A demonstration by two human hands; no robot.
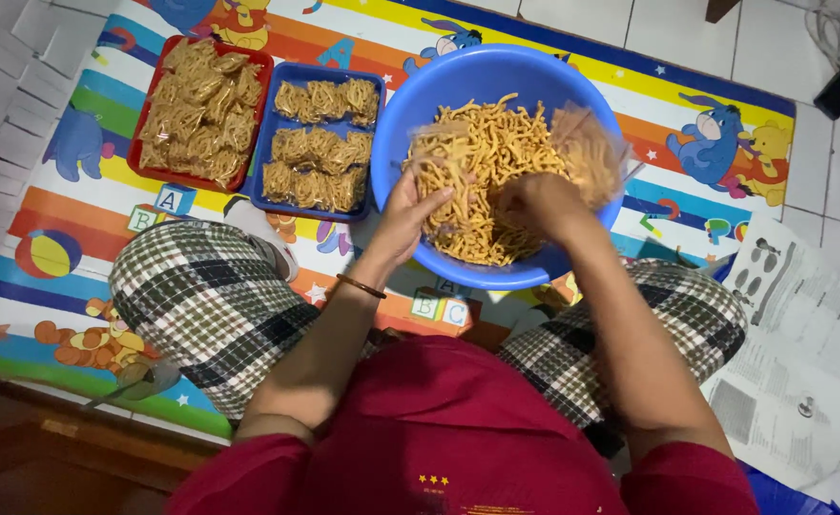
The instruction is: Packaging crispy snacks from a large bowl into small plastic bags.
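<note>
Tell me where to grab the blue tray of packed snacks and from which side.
Probably best by the two short ends of the blue tray, coming from above with a hand at each end. It lies flat on the mat, its raised rim is bare there, and the red tray and blue bowl crowd its long sides.

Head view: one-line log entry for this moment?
left hand: in snack sticks | right hand: same | blue basin | clear bag | packed trays left
</note>
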